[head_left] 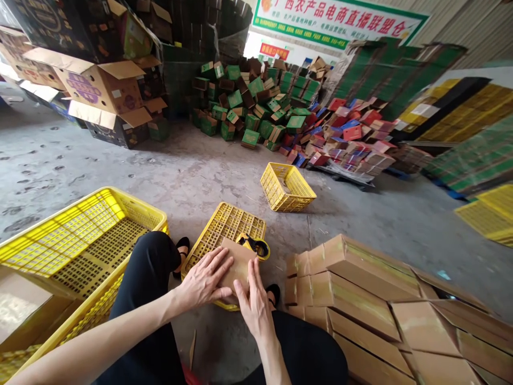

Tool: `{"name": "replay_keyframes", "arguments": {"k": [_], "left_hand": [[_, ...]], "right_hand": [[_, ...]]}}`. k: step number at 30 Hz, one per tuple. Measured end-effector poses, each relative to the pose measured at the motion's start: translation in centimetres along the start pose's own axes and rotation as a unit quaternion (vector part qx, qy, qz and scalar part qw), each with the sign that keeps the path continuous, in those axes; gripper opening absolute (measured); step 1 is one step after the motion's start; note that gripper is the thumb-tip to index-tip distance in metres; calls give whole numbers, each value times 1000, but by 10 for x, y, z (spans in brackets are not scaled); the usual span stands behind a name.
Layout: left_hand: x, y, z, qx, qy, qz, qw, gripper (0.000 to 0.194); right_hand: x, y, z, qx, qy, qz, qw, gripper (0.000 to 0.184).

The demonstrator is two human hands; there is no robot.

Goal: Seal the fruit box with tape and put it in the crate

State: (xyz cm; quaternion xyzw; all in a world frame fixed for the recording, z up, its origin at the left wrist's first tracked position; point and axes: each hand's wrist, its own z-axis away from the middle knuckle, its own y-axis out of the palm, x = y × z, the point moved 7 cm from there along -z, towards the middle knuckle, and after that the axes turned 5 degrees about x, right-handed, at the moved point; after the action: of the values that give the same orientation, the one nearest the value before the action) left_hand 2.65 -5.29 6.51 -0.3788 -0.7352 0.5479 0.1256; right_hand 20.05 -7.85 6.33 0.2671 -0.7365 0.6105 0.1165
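A small brown cardboard box (239,261) lies on an upturned yellow crate (224,224) in front of my knees. My left hand (204,280) rests flat on its left side, fingers spread. My right hand (253,302) presses on its right side with the fingers stretched out over the flap. A yellow tape dispenser (255,246) with a black roll sits on the crate just behind the box.
A large yellow crate (86,235) stands at my left, a smaller one (286,187) farther ahead on the concrete floor. Flat brown cartons (360,289) are stacked at my right. Piles of green and red boxes (280,117) fill the back.
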Motion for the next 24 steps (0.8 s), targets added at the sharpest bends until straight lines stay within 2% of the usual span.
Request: {"name": "replay_keyframes", "arguments": {"k": [3, 6, 11, 17, 24], "left_hand": [[-6, 2, 0, -4, 1, -17, 1000, 99], [-7, 3, 1, 15, 9, -20, 1000, 106], [-4, 5, 2, 38, 14, -9, 999, 111], [0, 7, 1, 44, 41, 5, 998, 101], [-14, 10, 8, 12, 86, 47, 995, 78]], "right_hand": [[8, -4, 22, -3, -12, 11, 1000, 72], [17, -8, 41, -12, -30, 16, 999, 69], [22, -11, 49, -32, -46, 7, 998, 68], [17, -10, 42, -79, -63, 9, 995, 65], [17, -9, 54, -130, -89, 51, 986, 55]]}}
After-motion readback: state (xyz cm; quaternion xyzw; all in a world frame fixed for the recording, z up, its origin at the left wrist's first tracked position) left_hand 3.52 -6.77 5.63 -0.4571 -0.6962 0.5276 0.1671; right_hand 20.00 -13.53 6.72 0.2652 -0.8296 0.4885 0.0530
